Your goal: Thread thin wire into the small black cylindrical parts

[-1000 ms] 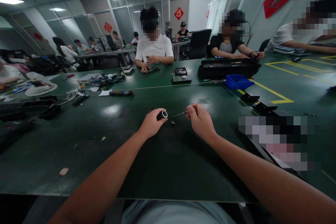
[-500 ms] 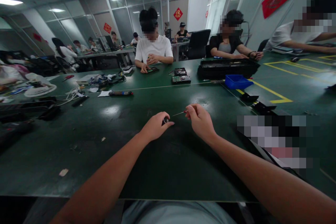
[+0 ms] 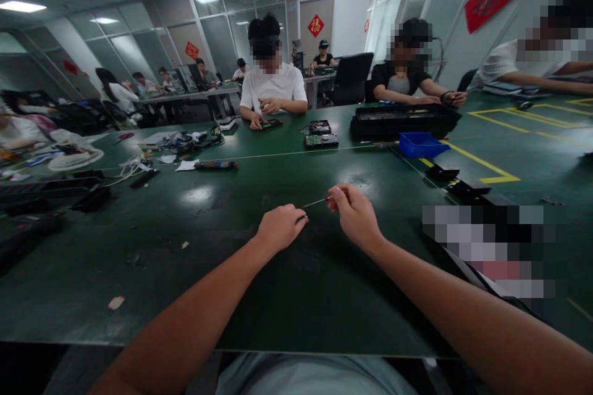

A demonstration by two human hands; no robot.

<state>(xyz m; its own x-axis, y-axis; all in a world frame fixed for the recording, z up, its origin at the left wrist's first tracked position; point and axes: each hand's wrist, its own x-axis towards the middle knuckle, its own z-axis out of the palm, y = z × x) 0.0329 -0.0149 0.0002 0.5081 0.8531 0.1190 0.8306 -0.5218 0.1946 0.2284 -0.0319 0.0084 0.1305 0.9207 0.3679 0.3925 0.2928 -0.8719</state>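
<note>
My right hand (image 3: 356, 215) pinches a thin screwdriver (image 3: 315, 202) by its red handle, with the slim metal shaft pointing left. The tip reaches the fingers of my left hand (image 3: 280, 226); whether it touches anything there cannot be made out. My left hand is closed, palm down, around a small dark round piece with a shiny rim (image 3: 304, 218). Only a sliver of that piece shows past the fingertips. Both hands are just above the green table (image 3: 259, 315).
Circuit-board drives (image 3: 321, 141) lie across the table, near a person in white handling a board. At right are a blue bin (image 3: 422, 145), a long black housing (image 3: 403, 122) and black brackets (image 3: 442, 171). A pen-like tool (image 3: 215, 165) and cables (image 3: 185, 141) lie at left.
My left hand has turned palm down, so the dark round piece it holds is now mostly hidden. The screwdriver tip is closer to the left fingers. My right hand has hardly moved.
</note>
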